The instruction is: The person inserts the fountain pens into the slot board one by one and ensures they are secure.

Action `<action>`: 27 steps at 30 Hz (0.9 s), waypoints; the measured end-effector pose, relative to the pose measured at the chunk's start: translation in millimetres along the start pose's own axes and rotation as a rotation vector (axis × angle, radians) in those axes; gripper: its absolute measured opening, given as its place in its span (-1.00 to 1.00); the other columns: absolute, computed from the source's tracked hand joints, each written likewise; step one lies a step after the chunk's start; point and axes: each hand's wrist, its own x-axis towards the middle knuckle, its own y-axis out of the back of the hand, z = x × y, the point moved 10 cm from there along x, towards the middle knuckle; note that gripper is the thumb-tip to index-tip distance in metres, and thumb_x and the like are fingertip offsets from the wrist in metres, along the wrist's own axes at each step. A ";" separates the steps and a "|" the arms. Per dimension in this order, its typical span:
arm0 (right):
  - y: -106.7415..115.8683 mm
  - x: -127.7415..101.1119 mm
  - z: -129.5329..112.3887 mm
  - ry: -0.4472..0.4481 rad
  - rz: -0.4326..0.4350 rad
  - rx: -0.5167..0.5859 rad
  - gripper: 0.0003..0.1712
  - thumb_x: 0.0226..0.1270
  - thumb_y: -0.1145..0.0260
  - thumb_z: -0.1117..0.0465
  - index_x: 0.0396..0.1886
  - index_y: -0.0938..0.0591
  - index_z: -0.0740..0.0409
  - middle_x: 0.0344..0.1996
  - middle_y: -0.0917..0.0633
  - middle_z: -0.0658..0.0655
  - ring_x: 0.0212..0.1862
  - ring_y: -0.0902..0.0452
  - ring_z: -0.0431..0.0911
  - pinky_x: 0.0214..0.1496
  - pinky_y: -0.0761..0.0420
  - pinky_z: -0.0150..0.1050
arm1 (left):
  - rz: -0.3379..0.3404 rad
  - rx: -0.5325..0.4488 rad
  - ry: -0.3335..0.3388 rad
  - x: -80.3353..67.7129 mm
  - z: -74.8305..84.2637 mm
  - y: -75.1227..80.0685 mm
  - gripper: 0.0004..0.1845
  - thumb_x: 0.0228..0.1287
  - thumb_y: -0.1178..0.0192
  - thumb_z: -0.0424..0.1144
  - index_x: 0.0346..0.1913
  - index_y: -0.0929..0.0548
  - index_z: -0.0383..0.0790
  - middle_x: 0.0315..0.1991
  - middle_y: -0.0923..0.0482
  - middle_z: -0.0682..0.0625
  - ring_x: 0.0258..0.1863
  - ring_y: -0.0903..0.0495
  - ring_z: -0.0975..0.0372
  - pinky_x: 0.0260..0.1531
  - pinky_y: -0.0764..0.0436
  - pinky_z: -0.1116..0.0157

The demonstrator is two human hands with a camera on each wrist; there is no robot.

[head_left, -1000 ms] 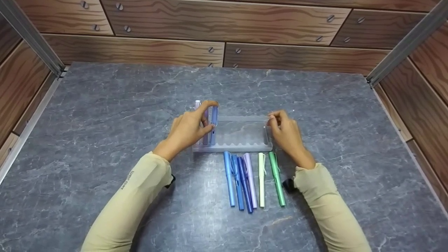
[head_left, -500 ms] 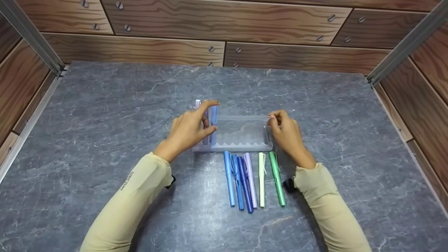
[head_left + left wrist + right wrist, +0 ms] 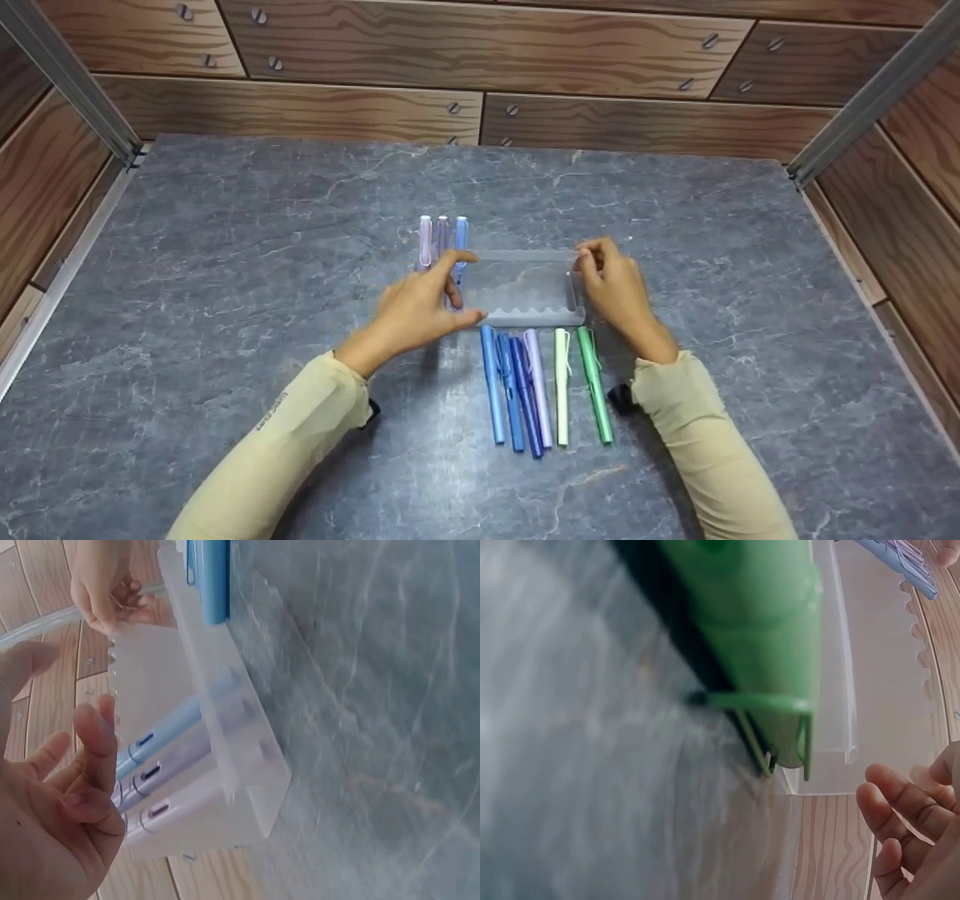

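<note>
Mid-frame, the left hand (image 3: 416, 307) hovered loose-fingered and empty; the right hand (image 3: 616, 289) pinched the tray (image 3: 525, 289); next, probably, a loose pen (image 3: 491, 382).

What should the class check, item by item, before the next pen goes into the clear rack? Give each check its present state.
1. Left hand free to pick: ok, fingers relaxed, holding nothing.
2. Right hand steadying the clear rack: ok, fingertips on its right end.
3. Pens already seated: ok, three pens lie side by side at the rack's left end.
4. Empty slots to their right: ok, scalloped notches show bare.
5. Loose pens within reach: ok, six lie just in front of the rack.
6. Rack flat on the table: cannot tell.
</note>
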 end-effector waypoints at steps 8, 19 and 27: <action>-1.5 -0.1 1.7 -0.037 -0.034 0.009 -0.79 0.42 -0.07 0.30 -0.14 -0.59 0.32 -0.41 -0.75 0.24 -0.36 -0.68 0.07 -0.33 -0.49 -0.23 | -0.097 -0.065 0.051 -9.6 0.0 -20.0 -0.21 0.02 -0.37 0.17 0.31 -0.33 0.04 -0.38 -0.62 0.21 -0.54 -0.50 0.29 -0.45 -0.47 0.29; -1.1 -0.2 0.6 -0.021 -0.014 -0.004 -0.80 0.39 -0.08 0.32 -0.16 -0.60 0.31 -0.43 -0.75 0.22 -0.37 -0.66 0.05 -0.29 -0.54 -0.11 | -0.181 -0.055 0.061 -15.9 -1.8 -42.3 -0.21 0.00 -0.38 0.18 0.28 -0.36 -0.03 -0.39 -0.63 0.18 -0.53 -0.55 0.32 -0.49 -0.52 0.29; 0.1 0.4 -1.1 -0.007 -0.005 0.008 -0.80 0.38 -0.08 0.33 -0.17 -0.60 0.32 -0.43 -0.75 0.22 -0.35 -0.68 0.07 -0.27 -0.57 -0.07 | -0.236 0.007 0.070 -16.3 -2.1 -54.6 -0.22 -0.04 -0.38 0.24 0.23 -0.39 0.01 -0.36 -0.63 0.19 -0.50 -0.54 0.32 -0.44 -0.48 0.24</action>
